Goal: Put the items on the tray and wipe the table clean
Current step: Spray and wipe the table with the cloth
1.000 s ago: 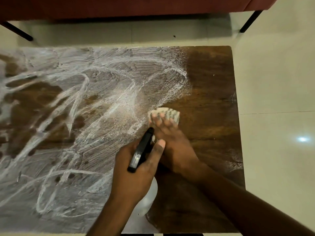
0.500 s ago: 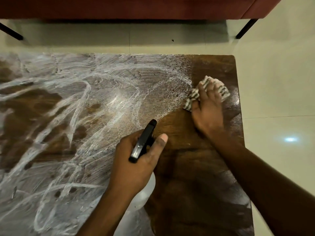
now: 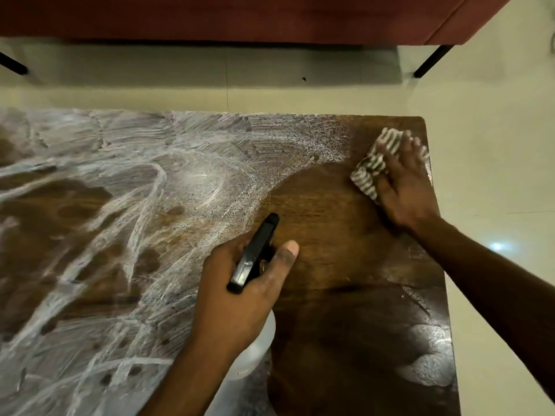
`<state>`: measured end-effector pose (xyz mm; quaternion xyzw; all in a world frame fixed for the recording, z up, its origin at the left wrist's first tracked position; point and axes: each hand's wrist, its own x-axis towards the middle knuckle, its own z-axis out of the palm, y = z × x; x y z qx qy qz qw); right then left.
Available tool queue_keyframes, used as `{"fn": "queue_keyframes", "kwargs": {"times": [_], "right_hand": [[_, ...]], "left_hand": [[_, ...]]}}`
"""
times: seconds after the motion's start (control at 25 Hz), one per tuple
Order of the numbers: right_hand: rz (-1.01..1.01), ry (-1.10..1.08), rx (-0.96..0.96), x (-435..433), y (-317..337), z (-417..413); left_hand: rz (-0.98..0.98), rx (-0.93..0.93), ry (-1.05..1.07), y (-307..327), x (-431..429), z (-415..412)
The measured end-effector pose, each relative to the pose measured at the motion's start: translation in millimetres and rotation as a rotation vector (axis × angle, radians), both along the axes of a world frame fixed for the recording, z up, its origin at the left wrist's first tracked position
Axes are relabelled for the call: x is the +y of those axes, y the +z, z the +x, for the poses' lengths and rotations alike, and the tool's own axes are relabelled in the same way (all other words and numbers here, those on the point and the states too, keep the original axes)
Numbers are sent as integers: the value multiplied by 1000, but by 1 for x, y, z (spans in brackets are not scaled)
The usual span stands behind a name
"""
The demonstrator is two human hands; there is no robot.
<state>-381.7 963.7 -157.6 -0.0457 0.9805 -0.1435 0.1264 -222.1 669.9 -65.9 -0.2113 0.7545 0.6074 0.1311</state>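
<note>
Cloth (image 3: 368,173) pressed under flat right hand (image 3: 404,187); left hand (image 3: 240,304) grips spray bottle (image 3: 255,253), body mostly hidden.

- One wooden worktop (image 3: 345,295) is seen.
- One striped cloth (image 3: 369,172) is counted, at the worktop's far right corner.
- One spray bottle (image 3: 255,253) is counted.
- Two hands are seen: left hand (image 3: 240,295), right hand (image 3: 405,190).
- One red sofa (image 3: 240,16) is seen, with two black legs (image 3: 432,65).

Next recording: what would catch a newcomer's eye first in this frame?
White soapy streaks swirl over the left and middle of the dark wooden table, leaving the right part mostly bare. At the far right corner the right hand presses a striped cloth flat; nearer, the left hand grips a black-headed clear spray bottle.
</note>
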Motion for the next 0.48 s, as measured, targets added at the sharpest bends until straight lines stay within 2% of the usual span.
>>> {"fn": "queue_keyframes", "kwargs": {"times": [0.08, 0.12, 0.2, 0.28, 0.36, 0.4, 0.44, 0.48], "right_hand": [[-40, -232, -13, -38, 0, -28], [-41, -225, -15, -64, -2, -33], [-35, 29, 5, -116, -10, -23], [-14, 456, -23, -151, -17, 11], [14, 841, -56, -143, -20, 38], [19, 954, -47, -124, -19, 37], [36, 969, -35, -101, -17, 29], [63, 887, -28, -78, -15, 19]], "left_hand": [[3, -18, -3, -1, -5, -4], [0, -28, -8, -2, -6, -5], [-23, -41, -8, -3, -8, -8], [-37, -46, 0, -4, -10, -12], [-32, -39, 10, -4, -14, -15], [-24, -35, 11, -4, -15, -16], [-12, -31, 9, -3, -17, -17], [3, -30, 4, -3, -18, -18]]}}
